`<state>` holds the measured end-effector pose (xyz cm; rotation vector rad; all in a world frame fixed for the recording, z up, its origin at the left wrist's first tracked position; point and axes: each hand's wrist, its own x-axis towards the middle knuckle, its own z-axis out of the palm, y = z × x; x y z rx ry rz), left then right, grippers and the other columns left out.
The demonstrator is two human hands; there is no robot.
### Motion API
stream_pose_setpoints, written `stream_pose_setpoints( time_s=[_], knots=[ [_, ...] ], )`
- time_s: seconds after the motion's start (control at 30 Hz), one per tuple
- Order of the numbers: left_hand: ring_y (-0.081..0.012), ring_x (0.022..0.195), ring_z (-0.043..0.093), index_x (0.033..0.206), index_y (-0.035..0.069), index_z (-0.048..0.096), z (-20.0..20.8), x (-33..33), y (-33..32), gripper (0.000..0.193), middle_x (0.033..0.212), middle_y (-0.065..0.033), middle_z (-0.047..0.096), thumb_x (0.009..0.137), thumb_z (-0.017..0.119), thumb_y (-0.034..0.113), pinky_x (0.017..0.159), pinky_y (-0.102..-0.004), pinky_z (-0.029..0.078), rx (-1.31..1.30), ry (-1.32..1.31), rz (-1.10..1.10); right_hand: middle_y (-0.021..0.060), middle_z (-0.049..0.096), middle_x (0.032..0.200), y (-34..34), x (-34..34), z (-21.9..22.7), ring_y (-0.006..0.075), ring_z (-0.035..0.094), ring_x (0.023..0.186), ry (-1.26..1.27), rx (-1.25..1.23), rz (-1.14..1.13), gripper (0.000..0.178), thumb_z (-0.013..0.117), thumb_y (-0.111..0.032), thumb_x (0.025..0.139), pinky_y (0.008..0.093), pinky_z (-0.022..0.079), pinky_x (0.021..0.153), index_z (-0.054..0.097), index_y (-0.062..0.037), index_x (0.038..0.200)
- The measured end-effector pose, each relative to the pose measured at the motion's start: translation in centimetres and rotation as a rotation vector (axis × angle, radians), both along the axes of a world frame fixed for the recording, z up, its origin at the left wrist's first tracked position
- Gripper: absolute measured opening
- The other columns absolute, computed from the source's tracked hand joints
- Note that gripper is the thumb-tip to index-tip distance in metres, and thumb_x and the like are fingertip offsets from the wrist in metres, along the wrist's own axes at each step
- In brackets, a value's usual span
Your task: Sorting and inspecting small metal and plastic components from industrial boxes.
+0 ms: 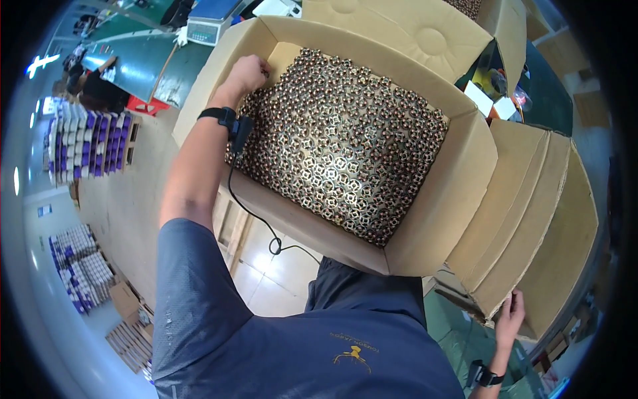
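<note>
Left hand (247,74), upper left, curled, contents unclear, apparently arranges metal parts (339,146), next requiring fingertip care; right hand (510,318), lower right, pinches cardboard (517,229).

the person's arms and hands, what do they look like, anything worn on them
Both the left hand and right hand are ungloved. The left sleeve is short and dark blue-grey. A black left wristband carries a small black device, with a thin, looped black cable. There is a black right wristband too.
</note>
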<state>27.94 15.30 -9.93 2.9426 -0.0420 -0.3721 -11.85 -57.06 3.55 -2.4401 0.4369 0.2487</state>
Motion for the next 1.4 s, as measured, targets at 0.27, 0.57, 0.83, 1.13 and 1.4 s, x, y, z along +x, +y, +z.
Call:
stream_pose_setpoints(
  time_s=[0.27, 0.57, 0.83, 1.13, 1.4],
  knots=[
    [-0.0335, 0.091, 0.072, 0.098, 0.01, 0.077, -1.7, 0.6, -0.5, 0.023, 0.097, -0.0162, 0.074, 0.078, 0.074, 0.02, 0.087, -0.0415, 0.057, -0.057, 0.005, -0.101, 0.0022, 0.051, 0.071, 1.7, -0.5, -1.2, 0.0089, 0.045, 0.066, -0.123, -0.263, -0.167, 0.026, 0.055, -0.021, 0.104, 0.0263, 0.041, 0.06, 0.061, 0.0026, 0.094],
    [-0.0375, 0.094, 0.066, 0.089, 0.008, 0.072, -0.4, 1.2, 0.9, 0.016, 0.093, -0.0148, 0.071, 0.074, 0.067, 0.006, 0.085, -0.0458, 0.053, 0.216, -0.064, -0.534, -0.0034, 0.048, 0.068, 1.1, -0.1, -1.7, 0.006, 0.04, 0.065, -0.235, -0.297, -0.21, 0.026, 0.057, -0.02, 0.104, 0.0227, 0.036, 0.058, 0.061, 0.0021, 0.091],
    [-0.0373, 0.094, 0.067, 0.091, 0.008, 0.07, 0.9, 1.2, -0.3, 0.016, 0.093, -0.0147, 0.072, 0.077, 0.065, 0.002, 0.083, -0.0461, 0.054, 0.276, 0.044, -0.512, -0.0043, 0.044, 0.068, 0.9, -0.3, -1.9, 0.0046, 0.038, 0.065, -0.189, -0.273, -0.252, 0.025, 0.057, -0.02, 0.104, 0.0226, 0.032, 0.056, 0.062, 0.0011, 0.092],
    [-0.0368, 0.088, 0.07, 0.093, 0.007, 0.073, -0.7, 2.1, 0.4, 0.013, 0.095, -0.0163, 0.073, 0.081, 0.069, 0.007, 0.08, -0.0446, 0.055, 0.144, 0.163, -0.426, -0.0063, 0.044, 0.069, 1.0, -0.3, -2.2, 0.0034, 0.035, 0.062, -0.209, -0.258, -0.245, 0.025, 0.057, -0.021, 0.105, 0.0213, 0.03, 0.055, 0.064, 0.0006, 0.093],
    [-0.0343, 0.094, 0.071, 0.092, 0.011, 0.076, 0.5, 2.4, -0.5, 0.018, 0.097, -0.0151, 0.074, 0.088, 0.059, 0.017, 0.083, -0.0444, 0.056, 0.561, 0.2, -0.54, -0.0057, 0.045, 0.068, 1.0, -0.3, -2.1, 0.0029, 0.036, 0.062, -0.198, -0.233, -0.269, 0.025, 0.058, -0.021, 0.104, 0.0209, 0.03, 0.054, 0.065, 0.0, 0.094]
  ],
)
